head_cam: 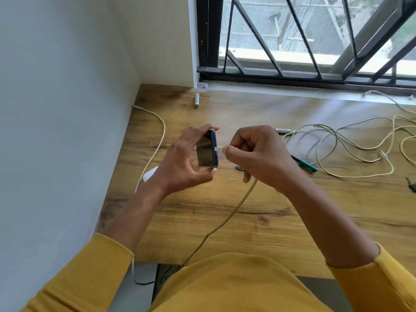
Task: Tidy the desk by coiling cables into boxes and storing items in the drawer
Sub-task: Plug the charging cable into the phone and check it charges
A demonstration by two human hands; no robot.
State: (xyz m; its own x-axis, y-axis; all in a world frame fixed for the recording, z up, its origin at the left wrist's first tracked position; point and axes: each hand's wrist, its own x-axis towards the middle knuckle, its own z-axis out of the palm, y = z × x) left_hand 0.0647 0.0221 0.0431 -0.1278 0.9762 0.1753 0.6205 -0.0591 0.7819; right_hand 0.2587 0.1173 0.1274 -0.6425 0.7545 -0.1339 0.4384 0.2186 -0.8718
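My left hand (186,158) grips a small dark phone (206,152) with a blue case, held on edge above the wooden desk (225,210). My right hand (254,154) pinches a white cable plug (219,149) at the phone's end. Whether the plug sits in the port or just outside it I cannot tell. That cable (227,218) hangs from my right hand and runs down over the desk's front edge.
A tangle of pale cables (351,145) lies at the right. A green pen (306,165) sits behind my right hand. Two batteries (197,99) (283,130) lie farther back. Another white cable (157,140) runs along the left wall beside a white object (150,173). A dark item (411,184) is at the right edge.
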